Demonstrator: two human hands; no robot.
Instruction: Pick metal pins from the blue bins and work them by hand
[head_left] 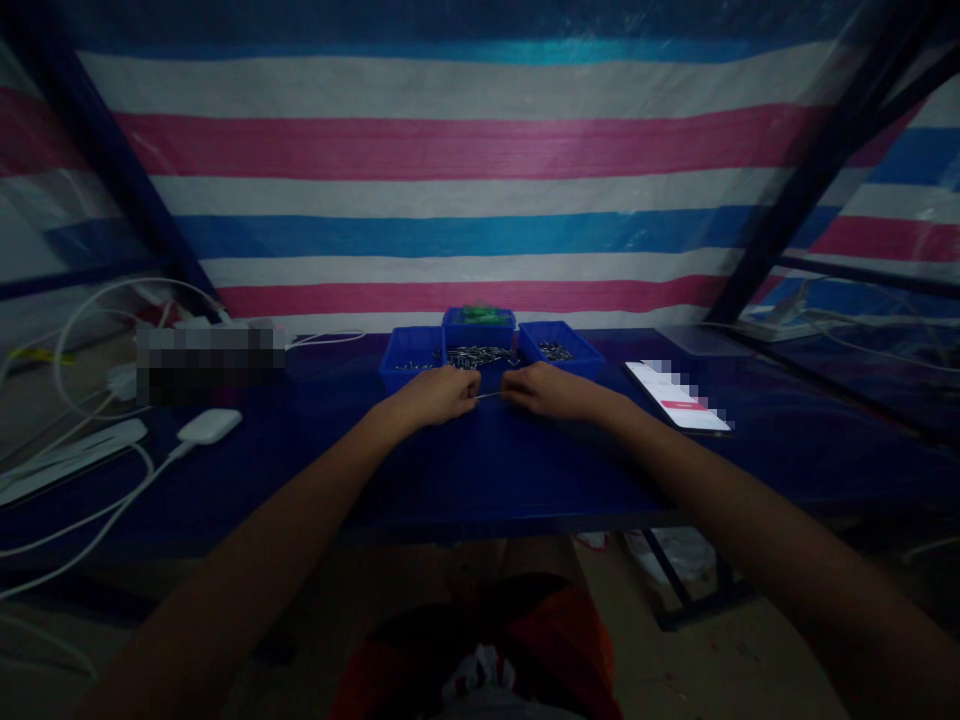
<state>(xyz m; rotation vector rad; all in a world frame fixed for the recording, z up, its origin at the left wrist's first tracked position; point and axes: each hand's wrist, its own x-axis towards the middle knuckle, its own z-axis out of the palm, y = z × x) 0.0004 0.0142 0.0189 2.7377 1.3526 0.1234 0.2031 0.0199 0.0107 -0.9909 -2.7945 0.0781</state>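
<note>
Leftmost, pale looping cables [120,520] run over the dark blue desk [465,470], and a rounded, smooth white block [210,427] lies near them. Rightward, a wide stretch of glossy desktop reaches up to the left bin [412,346], a straight-walled box of blue plastic with a few small metal pieces along its bottom. The left hand [444,394] is just in front of that bin, its fingers curled and closed on one end of a thin, light strand [489,395].

Between the bins lies a heap of shiny, slender metal pieces [480,356]; whether it has its own container is hard to tell. Behind it, the back bin [452,318] holds bright green material. The strand spans the narrow gap between the two hands, just nearer than the heap, and open desktop extends from there to the front edge. The right hand [544,390] pinches the strand's other end with bent fingers, in front of the right bin [589,356], which contains more metal pieces. Farther right, beyond a strip of desktop, a flat phone [686,408] lies with its screen lit.
</note>
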